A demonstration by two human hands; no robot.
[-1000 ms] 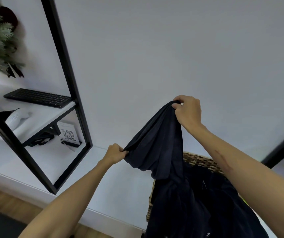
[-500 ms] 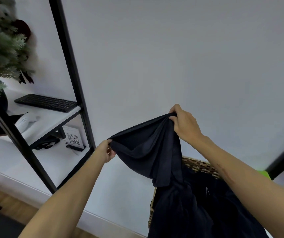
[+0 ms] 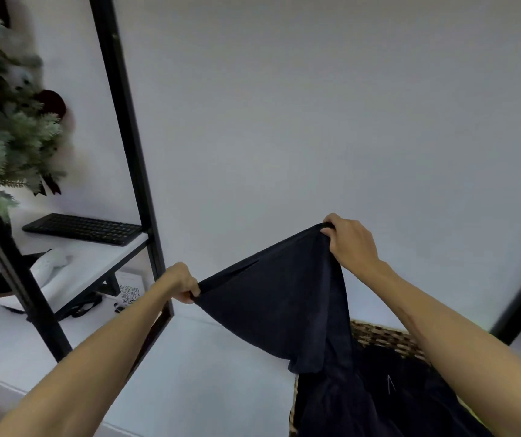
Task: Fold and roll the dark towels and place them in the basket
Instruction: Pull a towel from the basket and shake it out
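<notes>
Left hand [image 3: 183, 283] and right hand [image 3: 349, 239] each pinch a top corner of the dark towel [image 3: 284, 304], held in the air above the wicker basket [image 3: 385, 337]. Lower end probably trails into the basket. Advice: lift clear, tension corners evenly before folding.

Head view looks forward and down; hands near; 1 view only.

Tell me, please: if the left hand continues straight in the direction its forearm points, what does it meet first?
Probably the plain wall. The left hand, gripping a corner of the dark towel, points up and away from the person. Nothing else shows in that line; the black shelf frame stands further left. Depth is unclear.
</notes>
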